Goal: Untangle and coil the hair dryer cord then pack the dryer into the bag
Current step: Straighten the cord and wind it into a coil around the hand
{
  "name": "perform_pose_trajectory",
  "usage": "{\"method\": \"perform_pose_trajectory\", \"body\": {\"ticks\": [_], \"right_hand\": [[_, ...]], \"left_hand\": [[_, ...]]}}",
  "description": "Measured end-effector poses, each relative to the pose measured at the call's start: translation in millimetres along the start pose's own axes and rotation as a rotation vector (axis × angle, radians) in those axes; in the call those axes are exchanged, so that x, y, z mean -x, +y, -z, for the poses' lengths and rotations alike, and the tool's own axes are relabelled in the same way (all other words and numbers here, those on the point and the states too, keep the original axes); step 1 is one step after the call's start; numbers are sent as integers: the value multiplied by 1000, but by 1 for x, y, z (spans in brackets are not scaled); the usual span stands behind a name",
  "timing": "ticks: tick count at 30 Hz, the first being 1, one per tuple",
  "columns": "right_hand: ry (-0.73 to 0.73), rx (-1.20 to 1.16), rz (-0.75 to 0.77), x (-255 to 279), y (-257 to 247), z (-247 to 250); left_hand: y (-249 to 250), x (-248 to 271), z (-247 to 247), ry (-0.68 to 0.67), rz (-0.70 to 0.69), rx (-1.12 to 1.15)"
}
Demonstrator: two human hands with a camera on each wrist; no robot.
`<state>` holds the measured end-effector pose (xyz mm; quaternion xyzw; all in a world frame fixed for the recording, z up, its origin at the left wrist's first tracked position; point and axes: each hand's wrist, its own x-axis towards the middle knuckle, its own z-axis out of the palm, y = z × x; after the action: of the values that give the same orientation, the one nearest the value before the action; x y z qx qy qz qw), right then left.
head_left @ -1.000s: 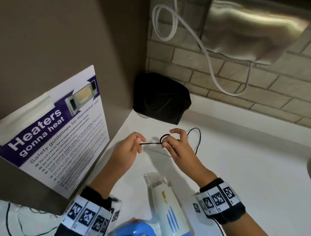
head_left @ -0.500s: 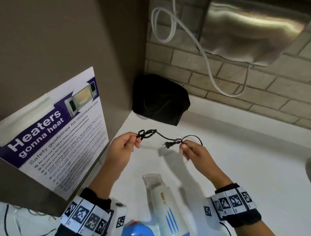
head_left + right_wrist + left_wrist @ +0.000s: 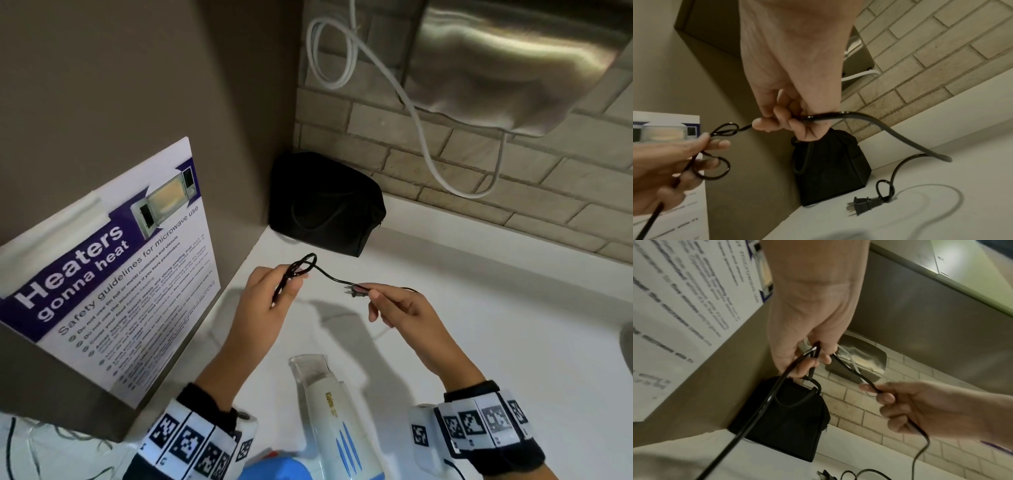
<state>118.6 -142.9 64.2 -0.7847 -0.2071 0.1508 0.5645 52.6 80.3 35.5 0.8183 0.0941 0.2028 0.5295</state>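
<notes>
The left hand [image 3: 270, 301] pinches a small tangle of loops in the thin black hair dryer cord [image 3: 325, 275], thumb against fingertips, with a further loop hanging below its fingers in the right wrist view. The right hand [image 3: 404, 311] has its fingers curled round the same cord a little further along, so a short stretch runs between the two hands above the white counter [image 3: 513, 342]. From the right hand the cord drops to the counter and ends in a black two-pin plug [image 3: 861, 205] lying flat, with a small knotted loop just behind it (in the head view the plug seems to sit at the right fingertips, so its height there is hard to judge). The white hair dryer with blue stripes [image 3: 337, 421] lies on the counter near the wrists, its rear end cut off by the lower edge. A black fabric bag [image 3: 325, 204] stands in the corner beyond the hands; whether it is open is hidden. A microwave safety poster [image 3: 113, 274] hangs on the left panel.
</notes>
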Motion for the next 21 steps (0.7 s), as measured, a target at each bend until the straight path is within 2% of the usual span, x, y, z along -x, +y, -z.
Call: {"method": "perform_pose_trajectory", "body": {"ticks": [2, 5, 9, 13, 15, 18, 21], "right_hand": [[1, -32, 1, 1, -5, -3], [-66, -82, -18, 0, -11, -6], [-171, -197, -66, -5, -11, -12], [-280, -250, -76, -10, -18, -21], [-283, -260, -50, -13, -22, -27], [-196, -281, -54, -16, -22, -30], [-216, -221, -60, -16, -18, -26]], "left_hand": [[6, 1, -1, 6, -28, 25], [11, 1, -2, -107, -23, 100], [23, 0, -3, -173, 48, 116], [32, 2, -4, -389, 57, 178], [32, 4, -6, -452, 46, 163], [30, 1, -4, -406, 94, 133], [26, -4, 0, -277, 199, 217]]}}
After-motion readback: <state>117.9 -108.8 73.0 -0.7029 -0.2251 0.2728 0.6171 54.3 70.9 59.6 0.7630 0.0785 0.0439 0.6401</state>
